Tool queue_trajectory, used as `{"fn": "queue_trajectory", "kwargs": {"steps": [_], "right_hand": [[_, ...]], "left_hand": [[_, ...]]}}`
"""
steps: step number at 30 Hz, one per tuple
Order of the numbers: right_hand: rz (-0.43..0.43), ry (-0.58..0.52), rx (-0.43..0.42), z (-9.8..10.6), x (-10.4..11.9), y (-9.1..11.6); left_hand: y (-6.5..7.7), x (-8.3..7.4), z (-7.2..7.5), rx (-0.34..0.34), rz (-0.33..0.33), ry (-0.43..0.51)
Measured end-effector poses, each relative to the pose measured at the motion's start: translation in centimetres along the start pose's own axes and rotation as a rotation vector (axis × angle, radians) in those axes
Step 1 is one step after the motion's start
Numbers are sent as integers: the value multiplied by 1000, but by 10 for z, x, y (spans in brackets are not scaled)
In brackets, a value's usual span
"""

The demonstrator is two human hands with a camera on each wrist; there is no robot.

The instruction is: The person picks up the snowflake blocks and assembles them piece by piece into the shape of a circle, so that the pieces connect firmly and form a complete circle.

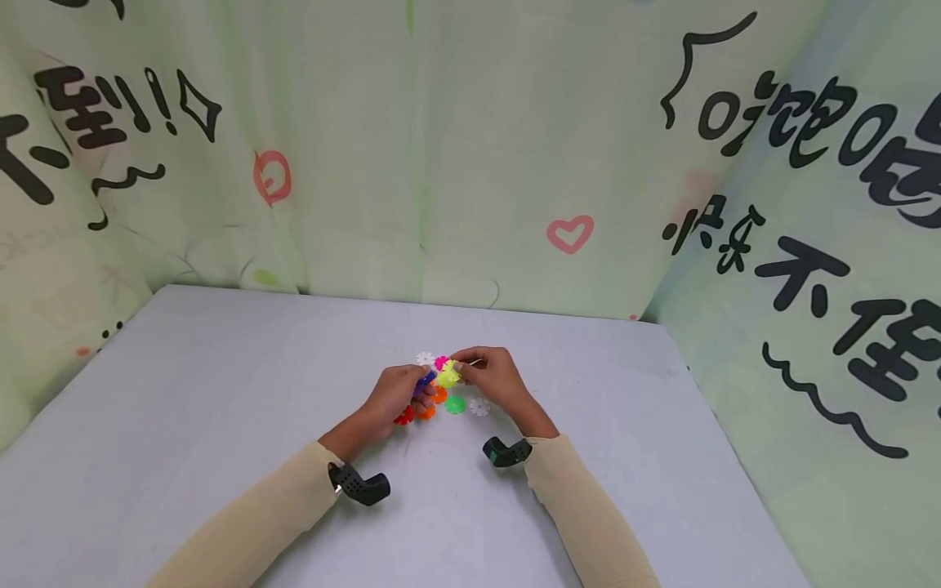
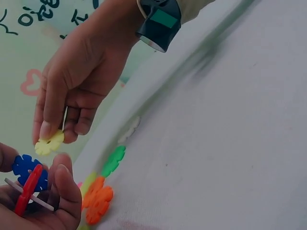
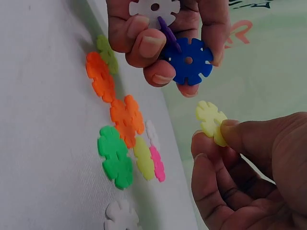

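My left hand (image 1: pixel 393 396) grips a small cluster of joined notched plastic discs. In the right wrist view the cluster shows a blue disc (image 3: pixel 197 71), a purple disc (image 3: pixel 169 34) edge-on and a white disc (image 3: pixel 140 8). A red disc (image 2: pixel 29 189) stands across the blue one in the left wrist view. Between thumb and fingers my right hand (image 1: pixel 496 377) pinches a yellow disc (image 3: pixel 211 125). It is held close to the blue disc, with a gap between them. The left hand's fingers partly hide the cluster.
Several loose discs lie on the white table (image 1: pixel 243 392) under and around the hands: orange (image 3: pixel 100 79), green (image 3: pixel 114 163), pink (image 3: pixel 157 164), yellow-green (image 3: pixel 143 158) and white (image 3: pixel 122 218). Printed curtains (image 1: pixel 470 147) hang behind the table's back edge and along its sides.
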State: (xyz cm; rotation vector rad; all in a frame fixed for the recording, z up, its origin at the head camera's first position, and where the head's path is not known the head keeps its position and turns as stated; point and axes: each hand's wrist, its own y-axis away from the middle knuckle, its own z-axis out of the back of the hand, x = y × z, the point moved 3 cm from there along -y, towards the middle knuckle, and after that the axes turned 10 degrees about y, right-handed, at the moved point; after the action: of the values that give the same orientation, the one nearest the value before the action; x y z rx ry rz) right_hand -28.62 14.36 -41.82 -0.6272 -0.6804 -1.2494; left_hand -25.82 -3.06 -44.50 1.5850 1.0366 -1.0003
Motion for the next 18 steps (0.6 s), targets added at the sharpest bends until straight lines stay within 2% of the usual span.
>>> {"fn": "queue_trajectory", "kwargs": {"steps": [7,12,18], "right_hand": [[14,-56,47,-1,9,1],[5,-114,44,0,9,1],[-5,-153,37,-1,9,1]], "left_hand": [[1,0,-2,-5,-30,-51],[4,-2,-3,-8,-56,-96],[6,-4,-5,-7,-56,-82]]}}
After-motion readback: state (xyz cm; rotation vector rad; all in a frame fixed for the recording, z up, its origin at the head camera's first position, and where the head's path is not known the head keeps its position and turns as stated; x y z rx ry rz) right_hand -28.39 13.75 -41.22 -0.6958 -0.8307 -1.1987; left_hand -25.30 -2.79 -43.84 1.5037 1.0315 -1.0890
